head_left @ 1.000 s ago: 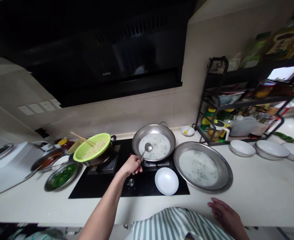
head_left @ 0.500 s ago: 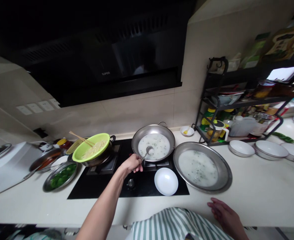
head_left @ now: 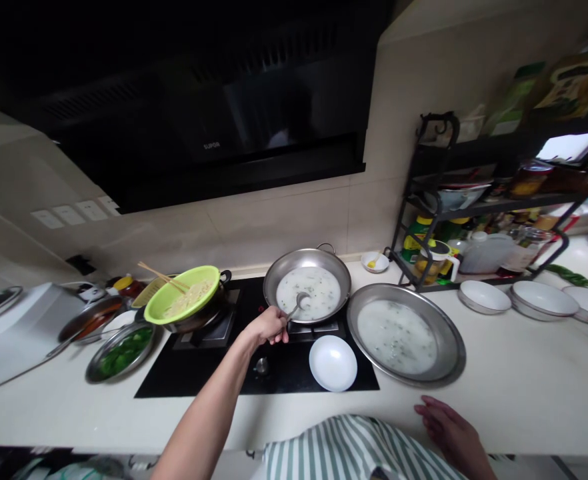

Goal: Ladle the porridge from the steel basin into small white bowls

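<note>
In the head view my left hand (head_left: 273,325) is closed around the handle of a metal spoon (head_left: 299,302). The spoon's bowl dips into white liquid with green bits, inside a steel wok (head_left: 345,293) on the right burner. My right hand (head_left: 447,427) hangs by the counter's front edge, fingers loosely stretched, holding nothing. Beyond it lies a wide steel basin (head_left: 451,353) with more of the same white liquid. A white dish (head_left: 333,363) sits on the black cooktop (head_left: 199,373), just in front of the wok.
On the left burner, a lime-green basin (head_left: 159,310) of noodles with chopsticks (head_left: 164,277) rests on a pot. Left of it is a steel dish of green leaves (head_left: 127,353). White bowls (head_left: 483,297) line the right, below a black spice rack (head_left: 439,213). A range hood (head_left: 224,120) hangs overhead.
The spoon's bowl has gone from above the white liquid down into it, then slid slightly to the right. My right hand has stayed almost still.
</note>
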`<control>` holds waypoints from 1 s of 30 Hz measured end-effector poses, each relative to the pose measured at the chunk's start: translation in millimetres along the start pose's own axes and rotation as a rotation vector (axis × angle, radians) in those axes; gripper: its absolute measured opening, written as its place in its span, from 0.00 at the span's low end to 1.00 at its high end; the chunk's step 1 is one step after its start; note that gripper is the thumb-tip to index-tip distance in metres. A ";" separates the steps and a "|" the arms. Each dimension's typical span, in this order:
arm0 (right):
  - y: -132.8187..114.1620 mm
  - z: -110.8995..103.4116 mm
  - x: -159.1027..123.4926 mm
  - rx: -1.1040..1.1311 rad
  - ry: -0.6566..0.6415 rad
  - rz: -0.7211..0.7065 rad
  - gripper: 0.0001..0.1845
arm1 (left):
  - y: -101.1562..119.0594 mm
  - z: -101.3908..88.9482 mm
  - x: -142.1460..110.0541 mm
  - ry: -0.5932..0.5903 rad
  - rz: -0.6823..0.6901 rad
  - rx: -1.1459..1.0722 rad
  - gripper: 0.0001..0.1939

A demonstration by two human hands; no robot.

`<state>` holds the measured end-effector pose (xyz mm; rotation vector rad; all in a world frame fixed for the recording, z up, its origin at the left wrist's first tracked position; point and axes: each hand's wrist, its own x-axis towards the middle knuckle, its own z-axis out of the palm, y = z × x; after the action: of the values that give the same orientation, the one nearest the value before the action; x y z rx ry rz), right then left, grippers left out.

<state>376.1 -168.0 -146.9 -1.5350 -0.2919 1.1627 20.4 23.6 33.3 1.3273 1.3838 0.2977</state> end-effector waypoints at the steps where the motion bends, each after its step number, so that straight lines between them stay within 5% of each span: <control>1: -0.1 0.2 0.3 0.016 0.005 0.019 0.19 | -0.1 0.3 0.9 -0.014 -0.002 -0.017 0.11; 12: 4.2 -4.4 3.2 0.045 0.036 0.075 0.19 | -1.1 1.9 -3.3 -0.155 -0.057 -0.633 0.04; 22: 3.5 -4.0 5.2 0.051 0.015 0.074 0.18 | 18.9 10.7 -20.6 -0.124 -0.012 -0.579 0.10; 30: -0.2 -1.1 0.1 0.049 0.032 0.069 0.22 | 40.2 33.8 -30.9 -0.259 0.000 -0.537 0.11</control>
<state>377.1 -168.5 -146.9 -1.5295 -0.1882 1.1895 60.1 -4.6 69.9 0.8829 0.9932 0.4449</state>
